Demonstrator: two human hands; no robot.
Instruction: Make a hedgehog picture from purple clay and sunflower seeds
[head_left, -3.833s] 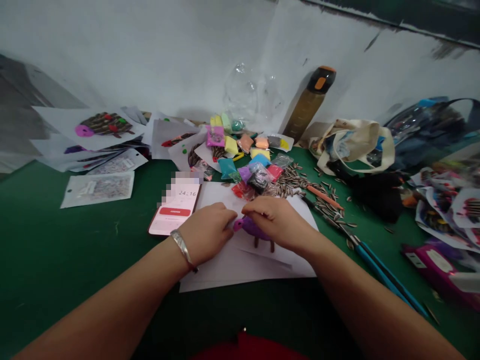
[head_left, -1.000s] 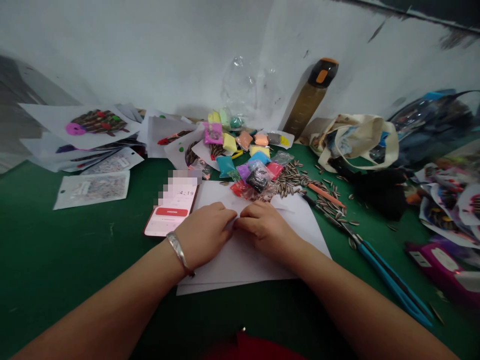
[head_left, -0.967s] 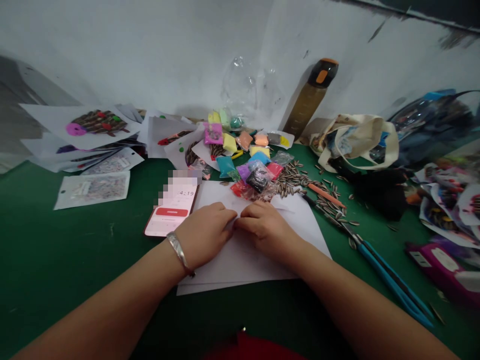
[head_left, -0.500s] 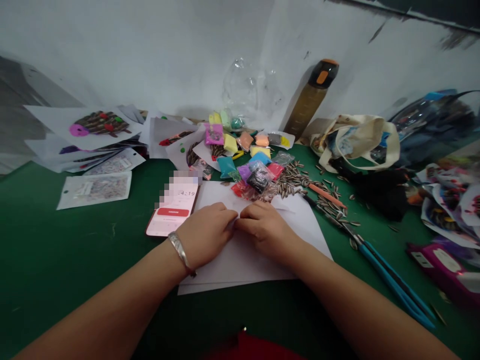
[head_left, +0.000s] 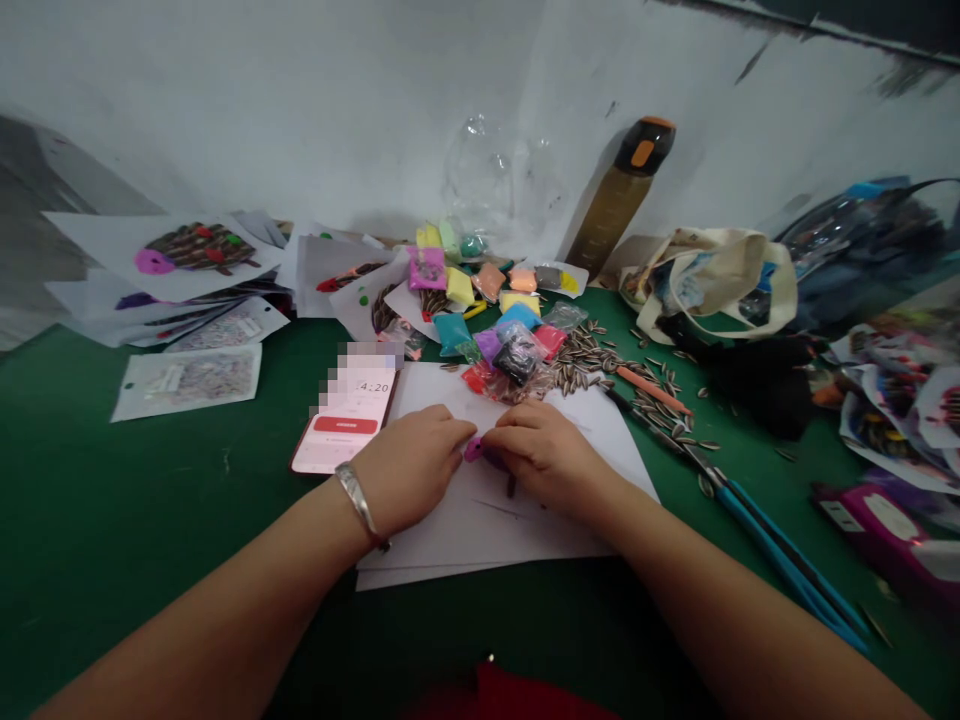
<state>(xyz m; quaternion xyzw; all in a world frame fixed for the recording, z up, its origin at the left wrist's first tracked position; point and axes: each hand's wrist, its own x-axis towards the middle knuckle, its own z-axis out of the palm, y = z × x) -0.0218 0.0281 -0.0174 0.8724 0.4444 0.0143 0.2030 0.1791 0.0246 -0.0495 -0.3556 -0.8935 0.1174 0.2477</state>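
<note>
Green tabletop surface under white paper sheets; left hand and right hand grips narrow, can't tell what's held, excess fingertip pressure could dent small purple clay-like head.

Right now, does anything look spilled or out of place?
Striped brown seeds lie loose on the green tabletop beside the white paper sheets; strays scattered around the heap suggest a possible spill.

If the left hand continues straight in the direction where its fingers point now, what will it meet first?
The left hand would probably meet the right hand first, at its fingers. The small purple head lies just below that line; depth is unclear.
</note>
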